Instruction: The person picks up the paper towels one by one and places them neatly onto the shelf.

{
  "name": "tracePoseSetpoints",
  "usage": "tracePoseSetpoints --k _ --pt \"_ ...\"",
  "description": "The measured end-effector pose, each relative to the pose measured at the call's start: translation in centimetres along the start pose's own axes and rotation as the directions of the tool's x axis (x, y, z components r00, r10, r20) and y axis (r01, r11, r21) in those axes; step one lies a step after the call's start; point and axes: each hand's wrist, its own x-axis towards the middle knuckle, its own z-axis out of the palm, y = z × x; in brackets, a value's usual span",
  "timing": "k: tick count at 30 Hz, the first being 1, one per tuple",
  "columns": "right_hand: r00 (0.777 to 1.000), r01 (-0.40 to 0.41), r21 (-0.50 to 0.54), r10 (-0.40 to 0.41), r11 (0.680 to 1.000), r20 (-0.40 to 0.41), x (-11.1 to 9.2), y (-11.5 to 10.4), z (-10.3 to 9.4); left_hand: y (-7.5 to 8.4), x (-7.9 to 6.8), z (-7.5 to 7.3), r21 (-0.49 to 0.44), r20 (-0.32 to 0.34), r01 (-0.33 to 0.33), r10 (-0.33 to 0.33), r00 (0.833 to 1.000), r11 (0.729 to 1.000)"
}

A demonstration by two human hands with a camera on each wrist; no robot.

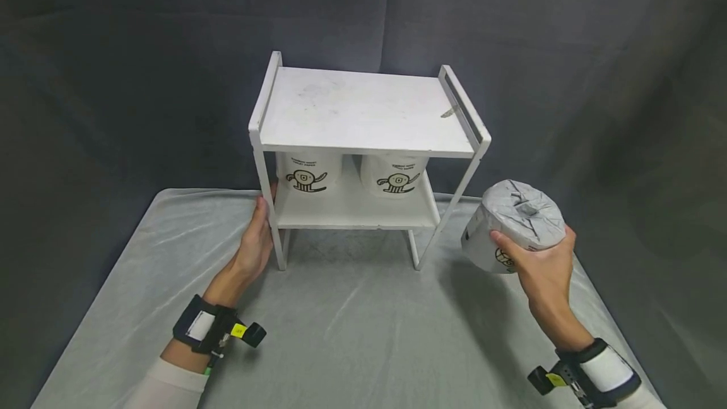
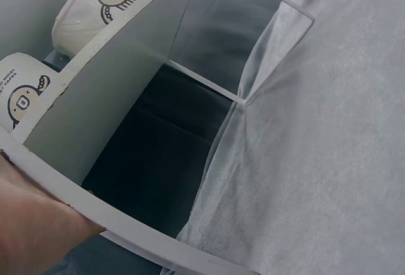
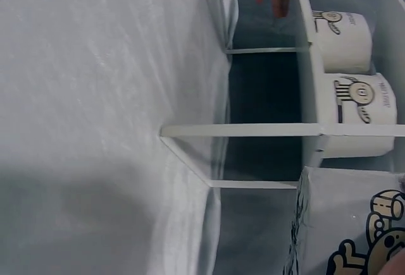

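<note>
A white two-tier shelf rack (image 1: 363, 112) stands on the cloth-covered table. My left hand (image 1: 255, 248) grips its left side at the level of the lower board, partly hidden behind the front leg. In my right hand (image 1: 545, 270) is a wrapped toilet paper roll (image 1: 483, 245), held tilted to the right of the rack with its creased end up. The roll's printed cartoon figure shows in the right wrist view. Two more toilet paper rolls, a left one (image 1: 307, 172) and a right one (image 1: 394, 177), stand upright on the lower board, their tops hidden by the upper board.
Grey cloth (image 1: 352, 320) covers the table, and a dark curtain (image 1: 341, 11) hangs behind and around it. The rack's upper board has raised side rails and a worn patch near its right side. Thin legs hold the lower board above the table.
</note>
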Motion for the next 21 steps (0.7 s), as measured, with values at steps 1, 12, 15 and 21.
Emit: tracePoseSetpoints --k 1,12,15,21 --pt "1.0 0.009 -0.006 -0.009 1.0 -0.001 0.1 -0.2 -0.3 0.0 0.0 0.0 0.001 -0.002 0.004 -0.004 1.0 1.0" --pt "0.992 0.122 -0.012 -0.122 0.992 -0.01 0.9 -3.9 -3.3 -0.1 0.0 0.0 -0.007 -0.008 0.01 -0.01 1.0 1.0" --pt "0.99 0.141 -0.002 -0.141 0.99 -0.025 1.2 -5.0 -3.8 -0.1 -0.1 0.0 -0.009 -0.009 0.014 -0.014 1.0 1.0" --pt "0.992 0.109 -0.02 -0.11 0.994 -0.061 1.8 -8.0 -5.3 -0.1 0.0 0.0 -0.01 -0.001 -0.003 0.003 1.0 1.0"
